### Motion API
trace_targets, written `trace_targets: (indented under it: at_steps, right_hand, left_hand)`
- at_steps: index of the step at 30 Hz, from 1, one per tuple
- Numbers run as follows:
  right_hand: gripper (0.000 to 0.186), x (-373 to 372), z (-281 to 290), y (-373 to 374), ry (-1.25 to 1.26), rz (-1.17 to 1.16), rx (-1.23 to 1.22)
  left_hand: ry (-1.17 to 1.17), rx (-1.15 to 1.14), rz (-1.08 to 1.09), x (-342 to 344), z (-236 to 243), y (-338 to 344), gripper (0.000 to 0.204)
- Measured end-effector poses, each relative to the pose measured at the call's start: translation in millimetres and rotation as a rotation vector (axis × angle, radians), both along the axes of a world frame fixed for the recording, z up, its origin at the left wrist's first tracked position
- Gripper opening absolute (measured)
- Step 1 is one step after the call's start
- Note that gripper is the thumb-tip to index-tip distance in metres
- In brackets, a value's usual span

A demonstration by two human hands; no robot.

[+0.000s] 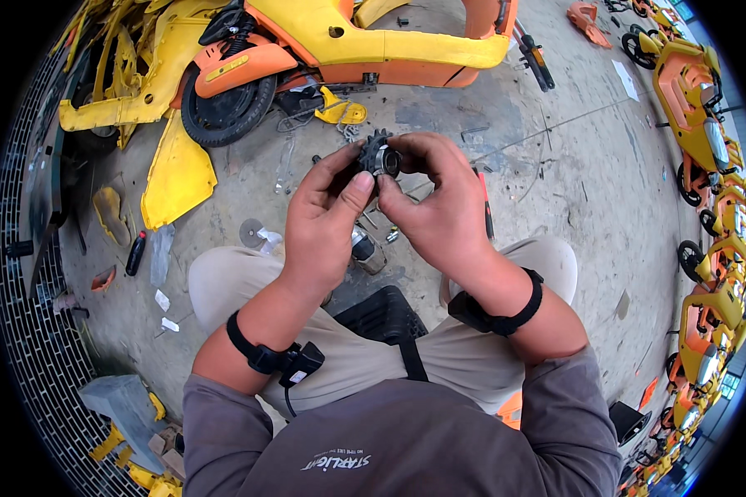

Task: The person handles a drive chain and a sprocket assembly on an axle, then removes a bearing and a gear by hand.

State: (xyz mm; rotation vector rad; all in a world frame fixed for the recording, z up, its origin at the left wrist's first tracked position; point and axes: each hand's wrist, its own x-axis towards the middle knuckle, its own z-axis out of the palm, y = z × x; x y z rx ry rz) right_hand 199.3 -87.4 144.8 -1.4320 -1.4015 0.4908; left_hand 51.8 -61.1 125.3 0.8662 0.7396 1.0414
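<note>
Between both hands, a small dark toothed gear with a shiny metal ring on its right side is held up over the floor. My left hand pinches the gear's left side, thumb in front and fingers behind. From the right, my right hand grips the ring side between thumb and forefinger. Below the hands, between my knees, a cylindrical metal-and-dark tool is partly covered by my left hand. Small metal pieces lie beside it.
A yellow and orange scooter body with a black wheel lies ahead. Yellow panels and a dark bottle are at left. A red-handled tool lies beyond my right wrist. Scooters line the right side.
</note>
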Motion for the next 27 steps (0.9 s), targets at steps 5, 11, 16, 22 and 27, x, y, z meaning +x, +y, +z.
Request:
trace_targets:
  at_steps: [5,11,16,22,27]
  right_hand:
    - [0.033,0.2,1.3,-0.9,0.088,0.002,-0.002]
    - [0.038,1.3,4.6,-3.8,0.027,0.016,-0.023]
    - [0.038,5.1,7.0,-4.8,0.030,0.037,-0.024]
    - [0.037,4.3,4.7,-4.2,-0.017,0.032,0.014]
    - [0.038,3.5,5.4,-4.4,-0.024,0.028,0.024]
  left_hand:
    - [-0.008,0.038,-0.003,1.0,0.0,-1.9,0.037]
    - [0.036,0.116,-0.001,2.4,-1.7,-4.3,0.035]
    - [0.011,0.076,-0.033,0.9,4.8,-4.6,0.035]
    - [0.013,0.069,-0.026,1.8,4.2,-5.2,0.034]
    - [0.006,0.073,-0.028,0.3,4.8,-5.9,0.034]
